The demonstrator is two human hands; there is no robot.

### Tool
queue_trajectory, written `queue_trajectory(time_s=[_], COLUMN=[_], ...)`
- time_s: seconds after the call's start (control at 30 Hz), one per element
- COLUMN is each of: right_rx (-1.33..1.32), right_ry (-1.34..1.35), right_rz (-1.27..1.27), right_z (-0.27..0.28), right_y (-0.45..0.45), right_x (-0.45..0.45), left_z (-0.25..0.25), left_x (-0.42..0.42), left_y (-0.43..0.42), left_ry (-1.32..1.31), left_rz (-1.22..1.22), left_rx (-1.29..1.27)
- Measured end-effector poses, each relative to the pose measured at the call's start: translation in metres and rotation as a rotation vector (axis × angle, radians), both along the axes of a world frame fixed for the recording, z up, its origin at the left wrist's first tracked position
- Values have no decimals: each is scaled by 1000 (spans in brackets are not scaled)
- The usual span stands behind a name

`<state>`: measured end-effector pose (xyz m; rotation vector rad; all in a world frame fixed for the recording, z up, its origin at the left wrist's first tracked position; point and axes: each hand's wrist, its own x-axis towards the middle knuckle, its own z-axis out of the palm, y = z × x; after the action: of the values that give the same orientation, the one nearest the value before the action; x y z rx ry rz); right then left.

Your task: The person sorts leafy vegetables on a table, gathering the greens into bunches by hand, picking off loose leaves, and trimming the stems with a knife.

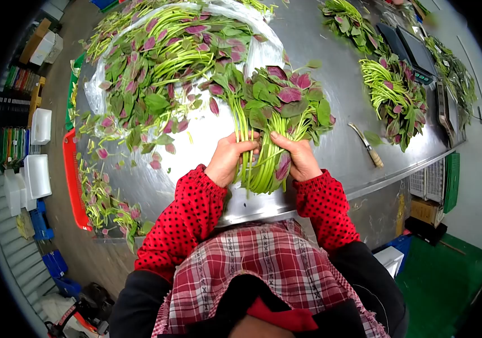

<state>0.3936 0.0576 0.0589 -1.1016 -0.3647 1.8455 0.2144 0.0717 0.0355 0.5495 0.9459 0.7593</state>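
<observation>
A bunch of leafy stems [269,169] with green and purple leaves is held upright over the metal table's front edge. My left hand [231,156] is closed round several stems on the bunch's left side. On its right side my right hand [298,155] grips the thicker part, thumb in front. Some fingers of both hands are hidden behind the stems. A large heap of the same greens [156,73] lies on clear plastic [263,53] beyond my left hand. To the right of my right hand lies a small curved knife [372,153] with a light handle.
More bunches [396,98] lie on the metal table [342,112] at the right, near a dark scale [413,53]. Loose greens [103,197] lie at the left edge beside a red crate [72,180]. Shelves and white bins [38,174] stand farther left.
</observation>
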Motion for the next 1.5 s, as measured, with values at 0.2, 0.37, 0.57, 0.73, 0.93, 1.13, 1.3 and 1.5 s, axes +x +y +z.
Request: queue_trajectory(time_s=[0.2, 0.37, 0.57, 0.73, 0.93, 1.13, 1.3, 1.5], right_rx=[96, 97, 292, 410, 467, 472, 383, 667], right_ry=[-241, -547, -840, -570, -681, -1091, -1015, -1072], right_rz=[75, 143, 299, 356, 367, 483, 301, 121], right_z=[-12, -21, -27, -63, -36, -33, -46, 0], right_y=[-29, -40, -94, -102, -99, -95, -100, -71], right_x=[0, 13, 16, 20, 20, 17, 21, -7], left_z=[-31, -36, -64, -41, -28, -25, -28, 33], left_x=[29, 35, 40, 45, 53, 50, 63, 48], left_y=[-48, -57, -76, -91, -91, -94, -83, -77], left_ry=[-136, -258, -78, -90, -279, -275, -220, -128], left_rz=[-8, 51, -101, -291, -167, -204, -180, -59], left_rx=[-132, -128, -54, -4, -163, -115, -165, 184])
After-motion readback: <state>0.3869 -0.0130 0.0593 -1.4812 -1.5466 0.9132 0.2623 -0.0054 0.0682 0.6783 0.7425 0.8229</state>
